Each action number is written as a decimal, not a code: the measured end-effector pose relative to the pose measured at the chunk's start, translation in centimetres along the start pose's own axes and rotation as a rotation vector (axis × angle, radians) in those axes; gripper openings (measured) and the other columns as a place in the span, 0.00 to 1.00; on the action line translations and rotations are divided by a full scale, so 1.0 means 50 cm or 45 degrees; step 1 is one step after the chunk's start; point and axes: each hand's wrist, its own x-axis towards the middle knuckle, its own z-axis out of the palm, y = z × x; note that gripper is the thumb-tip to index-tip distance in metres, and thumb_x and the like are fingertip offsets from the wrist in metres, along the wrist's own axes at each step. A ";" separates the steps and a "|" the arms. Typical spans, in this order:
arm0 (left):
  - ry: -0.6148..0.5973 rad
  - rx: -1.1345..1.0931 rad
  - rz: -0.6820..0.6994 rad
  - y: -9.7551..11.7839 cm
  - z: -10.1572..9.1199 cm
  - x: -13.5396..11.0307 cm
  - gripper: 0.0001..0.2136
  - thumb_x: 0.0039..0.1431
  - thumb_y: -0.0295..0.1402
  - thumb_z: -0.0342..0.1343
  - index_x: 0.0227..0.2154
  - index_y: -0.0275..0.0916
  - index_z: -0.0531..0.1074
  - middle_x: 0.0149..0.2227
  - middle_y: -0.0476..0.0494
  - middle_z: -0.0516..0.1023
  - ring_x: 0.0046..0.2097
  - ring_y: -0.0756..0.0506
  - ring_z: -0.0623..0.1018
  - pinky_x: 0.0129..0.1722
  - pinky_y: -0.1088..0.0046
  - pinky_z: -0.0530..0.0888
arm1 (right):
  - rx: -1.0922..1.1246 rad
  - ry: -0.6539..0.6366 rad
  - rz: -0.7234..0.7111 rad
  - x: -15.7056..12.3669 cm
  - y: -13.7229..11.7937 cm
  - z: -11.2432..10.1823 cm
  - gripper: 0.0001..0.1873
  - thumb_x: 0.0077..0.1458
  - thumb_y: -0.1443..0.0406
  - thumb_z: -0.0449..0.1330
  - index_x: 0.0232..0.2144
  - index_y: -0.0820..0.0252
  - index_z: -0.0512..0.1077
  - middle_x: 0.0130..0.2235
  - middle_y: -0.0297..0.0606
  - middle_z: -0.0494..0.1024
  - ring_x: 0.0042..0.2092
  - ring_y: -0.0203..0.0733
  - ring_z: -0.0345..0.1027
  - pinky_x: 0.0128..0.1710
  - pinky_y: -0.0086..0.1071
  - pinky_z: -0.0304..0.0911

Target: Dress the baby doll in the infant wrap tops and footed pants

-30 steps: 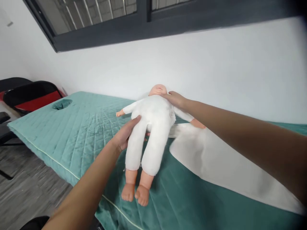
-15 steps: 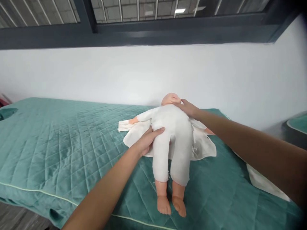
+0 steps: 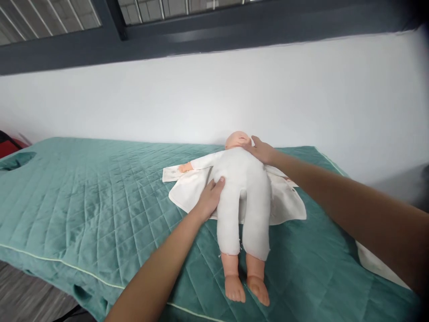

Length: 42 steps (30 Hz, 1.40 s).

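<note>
A baby doll (image 3: 239, 172) with a white cloth body lies on its back, bare feet toward me and head by the wall. Under it a small white garment (image 3: 286, 205) is spread, its sleeve (image 3: 170, 173) reaching past the doll's hand on the left. My left hand (image 3: 210, 197) grips the doll's hip at the left side, thumb on top and the other fingers partly hidden. At the neck and shoulder my right hand (image 3: 263, 151) holds the doll, its fingertips partly out of sight beside the head.
A green quilted cover (image 3: 100, 201) with a face hole (image 3: 16, 161) at the far left lies over the bed. Behind it rises a white wall (image 3: 150, 103) below a dark window frame (image 3: 201, 33). Pale cloth (image 3: 378, 264) lies near the right edge, partly behind my forearm.
The camera view has tilted a little. The doll's legs and feet have shifted slightly to the right in the picture. Both hands stay at the same places on the doll.
</note>
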 end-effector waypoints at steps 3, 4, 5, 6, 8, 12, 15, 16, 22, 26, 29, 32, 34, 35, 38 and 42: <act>0.165 0.240 0.091 -0.003 0.000 0.000 0.26 0.66 0.57 0.44 0.41 0.39 0.75 0.44 0.34 0.81 0.48 0.37 0.79 0.53 0.56 0.74 | -0.183 0.241 -0.057 -0.020 -0.033 -0.015 0.36 0.65 0.42 0.45 0.61 0.61 0.62 0.54 0.55 0.75 0.52 0.60 0.71 0.53 0.52 0.65; 0.235 0.357 0.151 -0.004 -0.002 0.002 0.25 0.68 0.55 0.41 0.39 0.39 0.74 0.41 0.34 0.81 0.46 0.37 0.78 0.51 0.55 0.74 | -0.203 0.340 -0.111 -0.028 -0.052 -0.016 0.31 0.66 0.46 0.46 0.59 0.61 0.65 0.54 0.54 0.74 0.51 0.58 0.71 0.52 0.51 0.66; 0.295 0.493 0.224 -0.006 -0.005 0.005 0.24 0.69 0.52 0.40 0.38 0.40 0.74 0.39 0.34 0.80 0.45 0.36 0.78 0.50 0.54 0.74 | -0.212 0.422 -0.185 -0.038 -0.076 -0.013 0.27 0.67 0.50 0.47 0.56 0.62 0.67 0.54 0.54 0.73 0.52 0.57 0.70 0.52 0.49 0.66; 0.338 0.639 0.308 -0.007 -0.010 0.010 0.21 0.70 0.47 0.39 0.38 0.40 0.73 0.39 0.32 0.79 0.45 0.36 0.77 0.50 0.54 0.73 | -0.225 0.466 -0.272 -0.048 -0.103 -0.005 0.23 0.67 0.55 0.48 0.54 0.63 0.68 0.55 0.54 0.72 0.54 0.55 0.68 0.53 0.46 0.65; 0.360 0.939 0.489 -0.012 -0.023 0.022 0.16 0.70 0.37 0.40 0.40 0.40 0.73 0.43 0.30 0.78 0.50 0.35 0.75 0.53 0.53 0.71 | -0.331 0.396 -0.460 -0.067 -0.163 0.023 0.19 0.65 0.61 0.50 0.53 0.64 0.69 0.57 0.54 0.70 0.57 0.55 0.65 0.55 0.44 0.64; 0.415 1.427 0.519 -0.022 -0.053 0.053 0.11 0.64 0.25 0.46 0.42 0.39 0.72 0.49 0.33 0.75 0.56 0.35 0.71 0.55 0.54 0.69 | -0.660 0.029 -0.679 -0.082 -0.265 0.112 0.19 0.62 0.65 0.54 0.54 0.64 0.68 0.59 0.53 0.69 0.59 0.56 0.62 0.56 0.47 0.62; 0.534 1.487 0.313 -0.030 -0.074 0.077 0.08 0.62 0.27 0.50 0.42 0.38 0.72 0.48 0.34 0.75 0.55 0.35 0.71 0.53 0.55 0.69 | -0.712 -0.097 -0.661 -0.057 -0.299 0.168 0.17 0.60 0.65 0.57 0.50 0.63 0.71 0.56 0.52 0.72 0.59 0.59 0.63 0.56 0.50 0.61; 0.563 1.452 0.270 -0.033 -0.081 0.086 0.08 0.62 0.28 0.52 0.43 0.38 0.72 0.48 0.35 0.74 0.55 0.35 0.71 0.53 0.55 0.69 | -0.707 -0.120 -0.649 -0.044 -0.303 0.180 0.17 0.59 0.64 0.59 0.49 0.63 0.71 0.56 0.52 0.73 0.58 0.59 0.64 0.56 0.51 0.61; 0.617 1.291 0.272 -0.041 -0.125 0.128 0.06 0.60 0.34 0.58 0.39 0.41 0.74 0.45 0.36 0.74 0.54 0.35 0.70 0.52 0.58 0.69 | -0.620 -0.199 -0.617 0.013 -0.291 0.194 0.17 0.54 0.62 0.64 0.46 0.59 0.72 0.51 0.48 0.78 0.49 0.55 0.72 0.48 0.43 0.65; 0.669 1.216 0.364 -0.049 -0.136 0.132 0.03 0.63 0.33 0.56 0.34 0.42 0.72 0.41 0.39 0.74 0.49 0.37 0.71 0.50 0.60 0.68 | -0.523 -0.108 -0.578 0.005 -0.273 0.178 0.16 0.57 0.64 0.58 0.49 0.58 0.71 0.50 0.46 0.79 0.47 0.52 0.73 0.43 0.38 0.64; 0.750 1.072 0.390 -0.052 -0.138 0.128 0.06 0.64 0.31 0.55 0.29 0.42 0.69 0.36 0.42 0.73 0.43 0.40 0.71 0.46 0.62 0.68 | -0.438 -0.028 -0.596 -0.011 -0.261 0.167 0.18 0.58 0.64 0.56 0.51 0.57 0.69 0.53 0.45 0.77 0.48 0.51 0.72 0.41 0.37 0.63; 0.761 0.900 0.408 -0.052 -0.139 0.124 0.09 0.63 0.30 0.55 0.26 0.42 0.66 0.32 0.45 0.72 0.38 0.43 0.71 0.41 0.66 0.68 | -0.354 -0.032 -0.686 -0.023 -0.255 0.160 0.16 0.59 0.59 0.58 0.47 0.58 0.71 0.50 0.44 0.78 0.48 0.52 0.72 0.42 0.38 0.62; 0.771 0.827 0.419 -0.050 -0.140 0.122 0.10 0.63 0.29 0.54 0.25 0.42 0.64 0.31 0.47 0.71 0.37 0.45 0.71 0.39 0.68 0.67 | -0.324 -0.063 -0.720 -0.028 -0.253 0.156 0.20 0.60 0.51 0.58 0.46 0.57 0.71 0.49 0.43 0.78 0.48 0.52 0.72 0.42 0.38 0.62; 0.783 0.794 0.423 -0.050 -0.141 0.121 0.09 0.62 0.29 0.54 0.25 0.41 0.64 0.31 0.47 0.71 0.36 0.45 0.71 0.39 0.68 0.67 | -0.306 -0.074 -0.720 -0.030 -0.252 0.154 0.22 0.60 0.47 0.57 0.46 0.57 0.72 0.49 0.43 0.78 0.48 0.51 0.72 0.42 0.38 0.61; 0.830 0.627 0.425 -0.050 -0.143 0.122 0.05 0.62 0.28 0.52 0.29 0.41 0.67 0.33 0.47 0.73 0.37 0.46 0.73 0.39 0.69 0.67 | -0.265 -0.101 -0.709 -0.035 -0.249 0.149 0.28 0.64 0.41 0.50 0.46 0.56 0.73 0.48 0.41 0.79 0.47 0.49 0.72 0.43 0.37 0.60; 0.931 0.466 0.395 -0.055 -0.150 0.123 0.05 0.59 0.25 0.50 0.29 0.40 0.66 0.32 0.48 0.74 0.35 0.47 0.72 0.38 0.71 0.67 | -0.340 -0.132 -0.765 -0.044 -0.239 0.145 0.31 0.64 0.39 0.48 0.46 0.55 0.75 0.49 0.43 0.79 0.49 0.51 0.72 0.45 0.38 0.59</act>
